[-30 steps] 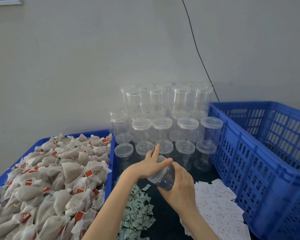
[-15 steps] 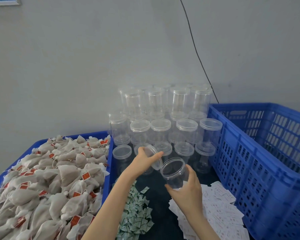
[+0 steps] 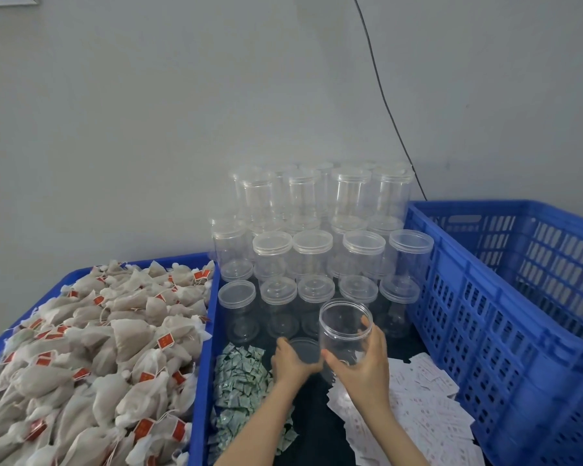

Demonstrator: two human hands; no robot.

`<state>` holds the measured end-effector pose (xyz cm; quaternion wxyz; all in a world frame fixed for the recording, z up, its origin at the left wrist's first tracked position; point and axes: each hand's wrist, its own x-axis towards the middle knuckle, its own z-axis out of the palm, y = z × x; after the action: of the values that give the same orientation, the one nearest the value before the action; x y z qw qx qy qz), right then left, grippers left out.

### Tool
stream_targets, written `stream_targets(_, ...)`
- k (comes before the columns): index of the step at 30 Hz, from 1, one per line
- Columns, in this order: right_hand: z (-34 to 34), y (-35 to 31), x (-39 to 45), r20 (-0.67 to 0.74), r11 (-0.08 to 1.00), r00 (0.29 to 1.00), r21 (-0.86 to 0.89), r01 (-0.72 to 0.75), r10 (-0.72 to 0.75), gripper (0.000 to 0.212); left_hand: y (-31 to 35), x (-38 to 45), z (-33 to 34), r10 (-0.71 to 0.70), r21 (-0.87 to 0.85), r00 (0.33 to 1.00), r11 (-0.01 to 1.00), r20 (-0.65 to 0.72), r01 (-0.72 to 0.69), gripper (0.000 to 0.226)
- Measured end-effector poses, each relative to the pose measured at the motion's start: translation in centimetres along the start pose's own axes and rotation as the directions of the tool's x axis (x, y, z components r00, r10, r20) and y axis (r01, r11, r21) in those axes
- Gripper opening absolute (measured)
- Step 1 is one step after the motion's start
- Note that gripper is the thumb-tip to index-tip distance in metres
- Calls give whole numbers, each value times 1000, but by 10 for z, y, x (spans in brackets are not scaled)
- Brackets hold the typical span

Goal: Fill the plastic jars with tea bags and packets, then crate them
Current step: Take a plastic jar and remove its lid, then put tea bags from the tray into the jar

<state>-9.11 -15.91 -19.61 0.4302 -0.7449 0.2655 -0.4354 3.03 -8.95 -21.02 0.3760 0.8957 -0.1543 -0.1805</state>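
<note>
Right hand (image 3: 362, 368) grips an open clear jar (image 3: 345, 334) upright, thumb and fingers curled round its lower wall, above the dark table (image 3: 317, 428). Left hand (image 3: 292, 363) holds the removed lid (image 3: 305, 349) low, just left of the jar, fingers curled round its near edge. Stacked lidded jars (image 3: 312, 250) stand behind, against the wall. Green packets (image 3: 243, 381) lie left of the hands, white packets (image 3: 421, 408) right. Tea bags (image 3: 91, 361) fill the left blue tray (image 3: 202, 364); blue crate (image 3: 505, 331) stands at right.
</note>
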Motion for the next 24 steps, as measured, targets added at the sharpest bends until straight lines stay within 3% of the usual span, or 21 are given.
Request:
stream_targets(3,-1,1,-1,52,1000,999,27,-8,7,95,-8,-2,7,44,310,992,951,-117,-6,80)
stream_targets(6,0,1,-2,102,999,995,46,0,-4,95,-10,0,10,88,443,984,896,-154,-11,75)
stream_targets(9,3,-3,-2,120,999,993,47,6,-12,95,-10,3,8,89,459,989,888,-116,-27,78)
stream_targets(13,8,-15,1,110,998,994,60,-12,5,93,5,2,-18,37,399,998,915,48,-53,92)
stream_targets(19,18,-40,8,76,994,997,109,-31,23,93,40,-7,-98,105,463,977,868,184,-180,40)
stream_targets(22,30,-53,-3,148,992,989,127,-8,-11,94,42,-20,-141,182,497,980,845,76,-196,30)
stream_targets(24,38,-59,-12,215,991,975,131,26,-54,94,34,-23,-167,262,625,962,764,-75,-159,25)
